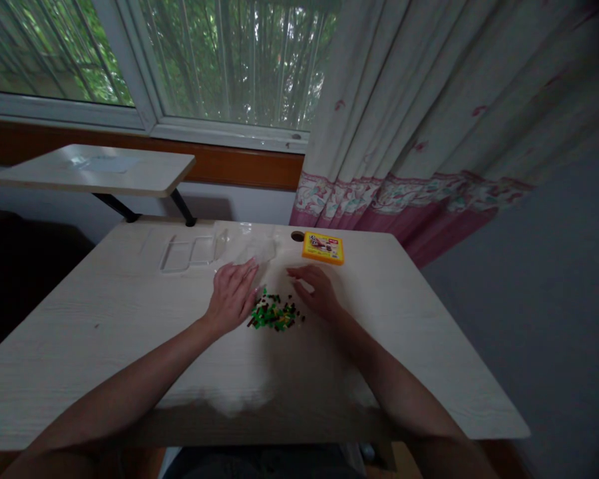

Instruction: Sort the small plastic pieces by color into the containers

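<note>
A small heap of tiny building bricks (278,315), mostly green with dark brown and some yellow, lies on the table between my hands. My left hand (232,296) is at the heap's left edge, palm down with its fingers stretched out. Its fingertips reach the near edge of a crumpled clear plastic bag (252,245); whether they press on it I cannot tell. Just right of the bricks, my right hand (317,291) rests with curved fingers, thumb and forefinger apart, and nothing shows between them.
Behind my right hand lies a flat yellow box (323,248) with a printed label, beside a round dark hole (297,236) in the pale wooden table (404,339). Clear plastic trays (176,257) stand left of the bag. A raised shelf (150,174) overhangs the back left corner.
</note>
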A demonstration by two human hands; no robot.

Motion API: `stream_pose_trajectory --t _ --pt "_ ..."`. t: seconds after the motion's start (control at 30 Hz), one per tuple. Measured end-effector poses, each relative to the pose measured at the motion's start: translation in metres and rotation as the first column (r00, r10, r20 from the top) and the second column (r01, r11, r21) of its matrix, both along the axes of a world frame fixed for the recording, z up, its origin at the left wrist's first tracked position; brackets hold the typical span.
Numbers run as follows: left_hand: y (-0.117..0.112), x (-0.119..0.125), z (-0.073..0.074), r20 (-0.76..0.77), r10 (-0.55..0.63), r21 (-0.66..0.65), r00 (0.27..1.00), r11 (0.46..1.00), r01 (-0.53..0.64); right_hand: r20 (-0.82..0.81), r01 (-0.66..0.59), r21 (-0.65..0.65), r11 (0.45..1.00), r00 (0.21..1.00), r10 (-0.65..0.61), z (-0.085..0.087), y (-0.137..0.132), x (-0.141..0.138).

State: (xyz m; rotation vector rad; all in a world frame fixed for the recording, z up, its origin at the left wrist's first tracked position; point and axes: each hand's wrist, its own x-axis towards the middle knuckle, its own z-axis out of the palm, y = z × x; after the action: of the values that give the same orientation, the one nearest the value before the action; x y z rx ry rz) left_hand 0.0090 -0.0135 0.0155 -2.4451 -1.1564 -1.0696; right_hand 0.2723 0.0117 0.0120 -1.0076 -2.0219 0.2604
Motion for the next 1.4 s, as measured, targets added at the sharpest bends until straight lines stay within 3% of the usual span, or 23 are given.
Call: stream_pose_trajectory --t 0.07,0.13,0.27,0.5,0.63,0.73,0.9,1.13,1.4 --pt "-0.001 0.003 -0.002 -0.051 -0.072 -0.006 0.996 0.997 0.071 0.028 -0.111 -0.095 0.989 0.993 0.114 0.000 -0.009 -0.021" --pt "-0.001 0.005 -0.003 -0.104 -0.151 -0.002 0.983 0.988 0.152 0.011 -0.132 -0.160 0.978 0.991 0.136 0.000 -0.016 -0.036" --pt "0.001 0.008 -0.003 -0.169 -0.249 0.008 0.954 0.967 0.254 -0.115 -0.106 -0.275 0.955 0.990 0.077 0.003 -0.027 -0.051" --pt "0.004 0.008 -0.002 -0.279 -0.267 -0.032 0.922 0.963 0.269 -0.273 -0.031 -0.417 0.908 0.958 -0.092 0.012 -0.038 -0.063" --pt "0.008 -0.003 -0.005 -0.209 -0.287 0.033 0.935 0.953 0.300 -0.372 0.009 -0.367 0.930 0.915 -0.156 0.014 -0.027 -0.052" --pt "0.013 -0.012 -0.005 -0.031 -0.208 0.082 0.978 0.974 0.210 -0.423 0.068 -0.360 0.931 0.877 -0.228 0.010 -0.008 -0.032" --pt "0.020 -0.016 -0.005 0.138 -0.109 -0.059 0.984 0.991 0.118 -0.385 0.240 -0.415 0.878 0.828 -0.408 -0.002 0.018 0.005" --pt "0.024 -0.014 -0.010 0.149 -0.151 -0.235 0.977 0.955 0.183 -0.223 0.316 -0.442 0.839 0.868 -0.444 -0.006 0.027 0.020" --pt "0.028 -0.013 -0.019 0.093 -0.170 -0.335 0.981 0.922 0.192 -0.116 0.320 -0.371 0.872 0.915 -0.386 -0.018 0.040 0.021"
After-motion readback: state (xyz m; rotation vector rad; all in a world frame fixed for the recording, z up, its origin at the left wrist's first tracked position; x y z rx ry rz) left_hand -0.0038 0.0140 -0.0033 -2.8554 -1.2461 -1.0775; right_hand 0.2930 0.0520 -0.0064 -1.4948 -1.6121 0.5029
